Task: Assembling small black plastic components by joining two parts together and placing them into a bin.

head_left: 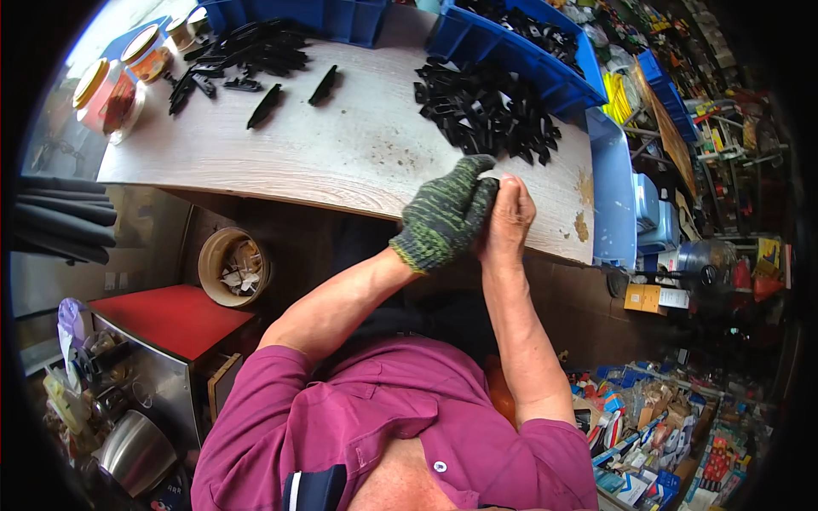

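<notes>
My left hand point(446, 215), in a dark green and black knitted glove, is closed at the front edge of the table point(375, 175). Pressed against it is my bare right hand point(509, 217), also closed, thumb uppermost. Whatever lies between the fingers is hidden. Just beyond both hands spreads a heap of small black plastic pieces point(490, 111). Farther left, two long black pieces, one nearer point(264, 107) and one farther point(323, 85), lie apart from each other. Behind them is a loose pile of similar long black pieces point(256, 49).
A blue bin point(524, 53) holding black pieces stands behind the heap, and another blue bin point(298, 19) is at the far edge. Lidded jars point(106, 98) occupy the left corner. Below are a waste bucket point(213, 271) and a red-topped cabinet point(166, 319). Cluttered goods point(665, 426) fill the right.
</notes>
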The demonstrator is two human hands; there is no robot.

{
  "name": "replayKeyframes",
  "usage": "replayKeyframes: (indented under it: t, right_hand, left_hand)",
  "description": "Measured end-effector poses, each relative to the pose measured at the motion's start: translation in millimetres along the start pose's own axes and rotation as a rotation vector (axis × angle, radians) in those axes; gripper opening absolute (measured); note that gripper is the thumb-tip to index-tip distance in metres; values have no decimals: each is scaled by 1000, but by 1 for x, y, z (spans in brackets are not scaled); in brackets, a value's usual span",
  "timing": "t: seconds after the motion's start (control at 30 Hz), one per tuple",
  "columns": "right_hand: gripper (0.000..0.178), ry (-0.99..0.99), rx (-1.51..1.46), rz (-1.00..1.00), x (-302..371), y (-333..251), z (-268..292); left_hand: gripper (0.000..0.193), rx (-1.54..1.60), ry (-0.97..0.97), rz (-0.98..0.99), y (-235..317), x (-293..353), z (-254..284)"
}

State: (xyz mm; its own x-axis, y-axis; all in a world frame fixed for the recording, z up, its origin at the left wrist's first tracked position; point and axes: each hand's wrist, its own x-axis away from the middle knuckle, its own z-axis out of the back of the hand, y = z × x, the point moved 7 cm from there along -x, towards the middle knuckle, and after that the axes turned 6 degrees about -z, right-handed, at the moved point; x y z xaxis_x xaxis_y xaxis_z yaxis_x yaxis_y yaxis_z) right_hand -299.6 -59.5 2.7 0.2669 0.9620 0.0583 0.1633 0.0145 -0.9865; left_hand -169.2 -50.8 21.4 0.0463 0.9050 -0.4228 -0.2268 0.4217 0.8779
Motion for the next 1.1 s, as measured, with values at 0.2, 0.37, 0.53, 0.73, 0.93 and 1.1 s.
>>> replayKeyframes:
  t: [0.2,0.37,0.53,0.73,0.93,1.1]
  right_hand:
    - [29,-24,20,10,-2,-5,-1]
    - [26,74,-71,-124,0,5,0]
    - [33,-50,-3,-67,-3,3,-5]
    - [37,18,15,37,-3,-2,1]
    - [35,-10,-10,-2,0,-3,5]
    - [31,-36,-17,1,-1,-4,5]
  left_hand:
    - [35,-1,-13,19,-6,1,-2]
    - [28,57,-56,-9,-8,2,14]
    - [27,59,-13,-2,-7,-2,26]
    - [26,72,73,6,-4,-7,-4]
    - [26,60,16,-12,1,-4,-7]
    - [28,74,5,-84,-4,-2,-8]
